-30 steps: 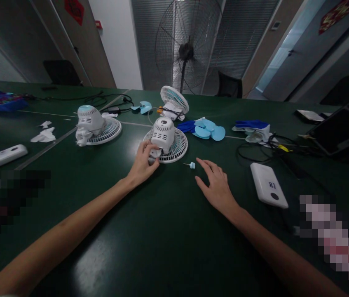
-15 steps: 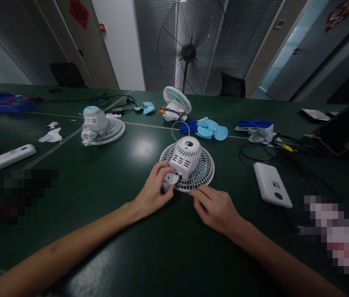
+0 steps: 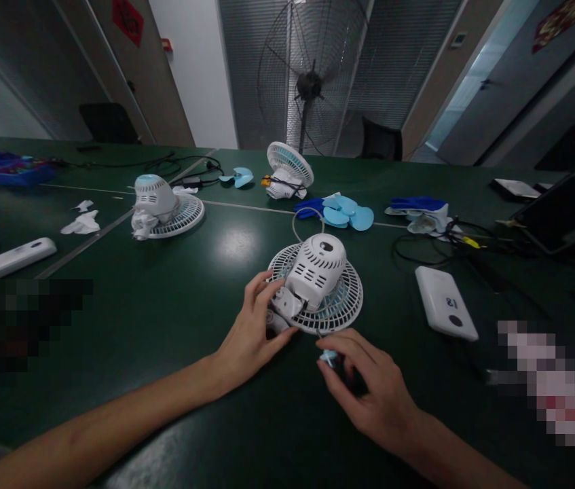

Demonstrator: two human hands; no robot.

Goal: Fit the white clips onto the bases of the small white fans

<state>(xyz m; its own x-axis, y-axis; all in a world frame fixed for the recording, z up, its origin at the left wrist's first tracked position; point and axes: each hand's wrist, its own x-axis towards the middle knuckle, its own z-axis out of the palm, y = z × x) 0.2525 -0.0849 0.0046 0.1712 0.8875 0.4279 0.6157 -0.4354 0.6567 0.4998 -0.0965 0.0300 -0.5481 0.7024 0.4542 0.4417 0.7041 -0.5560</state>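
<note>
A small white fan (image 3: 318, 268) lies grille-down on the table, its motor housing on top and its grille (image 3: 351, 305) flat beneath. My left hand (image 3: 246, 333) curls its fingers and thumb around the white bracket (image 3: 287, 303) at the fan's near left side. Just off the near rim of the grille, my right hand (image 3: 376, 380) pinches a small light blue knob (image 3: 328, 357), from which a short thin metal shank points toward the fan. Its lower fingers are partly hidden.
Two more small fans, one at left (image 3: 157, 204) and one farther back (image 3: 287, 173), stand on the green table. Light blue fan blades (image 3: 348, 212), blue gloves (image 3: 417, 210), cables, a white power bank (image 3: 446, 302) and a blue tray (image 3: 17, 170) lie around.
My right hand has drawn back from the grille rim, and the light blue knob now shows between its fingers. The fan has turned and shifted slightly right and nearer, with my left hand still on it.
</note>
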